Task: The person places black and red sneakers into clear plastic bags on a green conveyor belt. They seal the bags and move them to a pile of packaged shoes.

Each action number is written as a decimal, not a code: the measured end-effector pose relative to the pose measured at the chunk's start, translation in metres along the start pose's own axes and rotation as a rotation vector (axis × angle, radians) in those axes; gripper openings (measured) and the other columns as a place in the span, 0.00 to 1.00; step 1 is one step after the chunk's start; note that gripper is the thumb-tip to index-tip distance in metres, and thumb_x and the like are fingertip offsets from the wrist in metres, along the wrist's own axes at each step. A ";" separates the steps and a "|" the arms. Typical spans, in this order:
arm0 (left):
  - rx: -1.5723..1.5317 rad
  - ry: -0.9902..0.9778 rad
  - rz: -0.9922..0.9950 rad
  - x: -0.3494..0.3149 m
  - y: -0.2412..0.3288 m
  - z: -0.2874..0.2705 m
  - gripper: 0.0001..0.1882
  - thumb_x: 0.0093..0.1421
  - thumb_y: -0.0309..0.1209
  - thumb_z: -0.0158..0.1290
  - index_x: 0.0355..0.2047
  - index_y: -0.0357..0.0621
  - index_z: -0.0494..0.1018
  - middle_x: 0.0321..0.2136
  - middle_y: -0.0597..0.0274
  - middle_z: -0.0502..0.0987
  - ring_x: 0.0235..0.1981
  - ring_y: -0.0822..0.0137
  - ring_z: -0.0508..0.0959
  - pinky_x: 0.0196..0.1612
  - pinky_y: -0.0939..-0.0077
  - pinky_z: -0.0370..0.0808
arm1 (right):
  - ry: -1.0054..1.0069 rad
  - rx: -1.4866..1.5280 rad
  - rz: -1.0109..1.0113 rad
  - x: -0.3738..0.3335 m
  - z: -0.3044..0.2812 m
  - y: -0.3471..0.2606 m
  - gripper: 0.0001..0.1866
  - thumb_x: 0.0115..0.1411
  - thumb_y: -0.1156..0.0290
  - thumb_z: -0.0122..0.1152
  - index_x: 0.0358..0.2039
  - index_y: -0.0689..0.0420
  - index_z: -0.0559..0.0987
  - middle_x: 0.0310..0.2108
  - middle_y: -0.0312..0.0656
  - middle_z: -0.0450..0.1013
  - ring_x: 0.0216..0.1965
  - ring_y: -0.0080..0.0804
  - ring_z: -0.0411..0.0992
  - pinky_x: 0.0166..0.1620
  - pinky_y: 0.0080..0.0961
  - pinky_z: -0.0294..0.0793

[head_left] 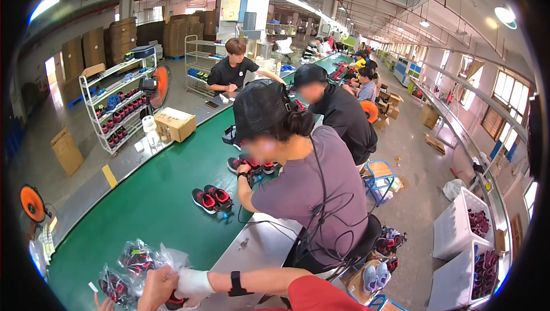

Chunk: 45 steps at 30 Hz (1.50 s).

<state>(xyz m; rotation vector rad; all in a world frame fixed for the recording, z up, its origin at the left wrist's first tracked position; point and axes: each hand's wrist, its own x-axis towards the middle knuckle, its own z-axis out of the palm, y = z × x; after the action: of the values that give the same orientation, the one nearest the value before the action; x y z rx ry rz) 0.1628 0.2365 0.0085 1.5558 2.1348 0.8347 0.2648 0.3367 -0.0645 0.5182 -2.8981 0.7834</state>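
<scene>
My right hand [159,287], with white covering near the wrist, is at the lower left with its bare fingers curled closed. What they grip is hidden. Clear plastic [175,257] bunches up right behind it, and part of a dark shoe with red [174,300] shows beneath. Only some fingers of my left hand [104,304] enter at the lower edge, spread apart and seemingly holding nothing. Above them lies a bagged dark red-and-black shoe [114,286]. Another shoe in clear plastic [137,257] lies just beyond, on the green belt [143,196].
On my right, a seated person in a purple-grey shirt [326,179] handles shoes. Red-and-black shoes [212,198] stand on the belt ahead. Farther off are a cardboard box [174,124], a shoe rack [123,99] and an orange fan [32,203]; white bins [458,228] stand right.
</scene>
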 end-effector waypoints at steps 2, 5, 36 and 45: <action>0.108 0.122 -0.046 -0.017 -0.024 -0.012 0.10 0.52 0.26 0.51 0.18 0.32 0.68 0.10 0.50 0.67 0.14 0.71 0.66 0.17 0.70 0.62 | 0.154 -0.070 0.165 -0.012 -0.004 0.004 0.17 0.41 0.54 0.60 0.20 0.57 0.78 0.24 0.47 0.70 0.28 0.46 0.72 0.31 0.36 0.72; -0.187 0.216 -0.131 -0.056 -0.099 0.028 0.06 0.55 0.25 0.51 0.24 0.33 0.70 0.16 0.57 0.71 0.20 0.72 0.69 0.23 0.71 0.65 | 0.185 -0.125 0.348 -0.010 -0.001 0.004 0.15 0.42 0.58 0.60 0.22 0.58 0.78 0.23 0.49 0.71 0.28 0.46 0.73 0.31 0.36 0.73; -0.249 0.242 -0.028 -0.042 -0.026 0.064 0.03 0.54 0.26 0.50 0.28 0.40 0.72 0.14 0.47 0.67 0.14 0.56 0.71 0.18 0.68 0.65 | 0.259 0.359 0.369 0.028 0.105 0.028 0.10 0.58 0.71 0.44 0.35 0.56 0.74 0.33 0.45 0.71 0.34 0.39 0.68 0.43 0.33 0.69; -0.058 0.248 -0.041 -0.046 -0.012 0.077 0.07 0.55 0.31 0.54 0.25 0.40 0.72 0.17 0.51 0.69 0.17 0.62 0.71 0.21 0.69 0.67 | 0.121 0.438 0.351 0.053 0.064 0.033 0.11 0.51 0.68 0.51 0.34 0.56 0.78 0.33 0.42 0.75 0.36 0.35 0.74 0.38 0.35 0.72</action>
<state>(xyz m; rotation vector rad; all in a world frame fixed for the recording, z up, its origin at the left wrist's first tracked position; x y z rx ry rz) 0.2156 0.2088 -0.0602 1.4385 2.2803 1.1159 0.2034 0.3151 -0.1261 -0.0198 -2.7354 1.4566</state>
